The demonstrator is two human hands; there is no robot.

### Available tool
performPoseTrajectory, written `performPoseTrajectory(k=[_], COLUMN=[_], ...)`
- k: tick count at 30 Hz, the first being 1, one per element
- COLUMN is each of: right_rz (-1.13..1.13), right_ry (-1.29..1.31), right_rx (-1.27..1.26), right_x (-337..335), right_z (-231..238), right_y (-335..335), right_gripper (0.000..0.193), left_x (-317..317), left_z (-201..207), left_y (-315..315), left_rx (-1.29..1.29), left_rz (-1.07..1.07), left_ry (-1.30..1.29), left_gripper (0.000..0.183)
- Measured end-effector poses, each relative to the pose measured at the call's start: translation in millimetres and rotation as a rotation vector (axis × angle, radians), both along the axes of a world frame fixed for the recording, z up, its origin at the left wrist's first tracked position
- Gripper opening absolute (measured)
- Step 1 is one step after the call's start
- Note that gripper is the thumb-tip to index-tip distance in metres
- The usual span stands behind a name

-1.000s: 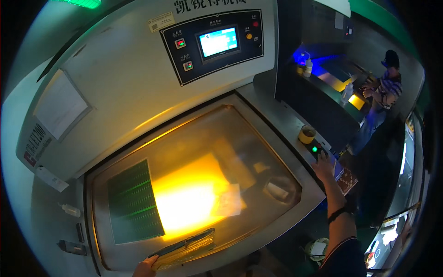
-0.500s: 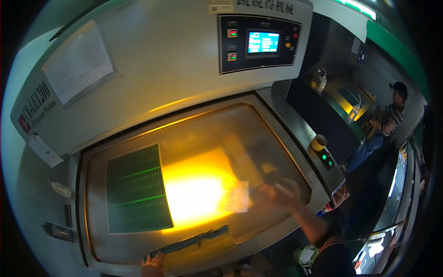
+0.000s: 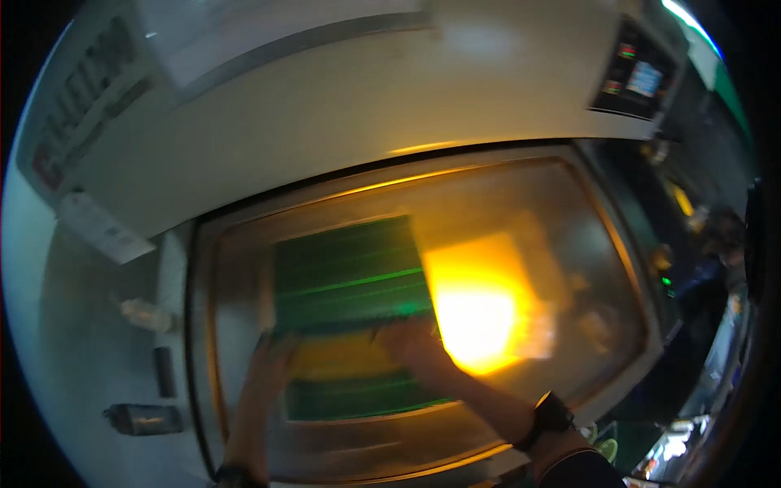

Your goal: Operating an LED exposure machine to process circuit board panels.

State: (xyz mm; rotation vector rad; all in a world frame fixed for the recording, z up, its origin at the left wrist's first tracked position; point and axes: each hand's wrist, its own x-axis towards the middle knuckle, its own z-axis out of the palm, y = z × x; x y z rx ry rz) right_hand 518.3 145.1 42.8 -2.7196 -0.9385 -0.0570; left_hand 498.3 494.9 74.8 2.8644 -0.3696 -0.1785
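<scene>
My left hand [image 3: 275, 358] and right hand [image 3: 412, 346] flank the yellow strip [image 3: 346, 358] over the green panel [image 3: 350, 260]; blur hides whether they're clamped. Likely light, bendy, best held by its dark edge [image 3: 333, 328].

Ahead of my fingers I have passage low over the green panel [image 3: 350, 264], until the machine hood [image 3: 366, 110] bars it. Between left hand [image 3: 277, 355] and right hand [image 3: 412, 348], the yellow dark-edged bar [image 3: 338, 358] blocks me. Rightward of those fingers I can cross the glowing patch [image 3: 480, 317]; leftward, beyond the bed rim [image 3: 213, 342], a squeeze bottle [image 3: 146, 315] obstructs.
</scene>
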Motion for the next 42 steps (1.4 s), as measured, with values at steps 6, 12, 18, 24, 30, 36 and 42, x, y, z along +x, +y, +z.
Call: performPoseTrajectory(k=[6, 12, 18, 24, 30, 36, 42], right_rz=[-0.146, -0.118, -0.103, -0.055, 0.318, 0.223, 0.152], right_ry=[-0.02, -0.02, -0.081, -0.065, 0.409, 0.164, 0.101], right_rx=[-0.169, -0.197, -0.196, -0.306, -0.354, -0.102, -0.225], right_x=[180, 285, 284, 139, -135, -91, -143], right_z=[-21, -22, -17, 13, 39, 12, 67], right_y=[50, 77, 94, 67, -30, -23, -60], right_gripper=[0.06, 0.079, 0.077, 0.065, 0.078, 0.093, 0.087], left_x=[177, 276, 273, 137, -155, -109, -154], left_z=[-28, -46, -48, 7, -18, -46, 18], left_y=[46, 73, 86, 55, 31, 33, -14], left_rx=[0.201, 0.158, 0.18, 0.283, 0.096, 0.082, -0.055], left_rz=[0.046, 0.097, 0.144, 0.036, -0.452, -0.434, -0.394], left_ry=[-0.006, 0.012, -0.042, 0.106, 0.258, 0.085, -0.204], left_gripper=[0.079, 0.08, 0.083, 0.081, 0.055, 0.054, 0.053])
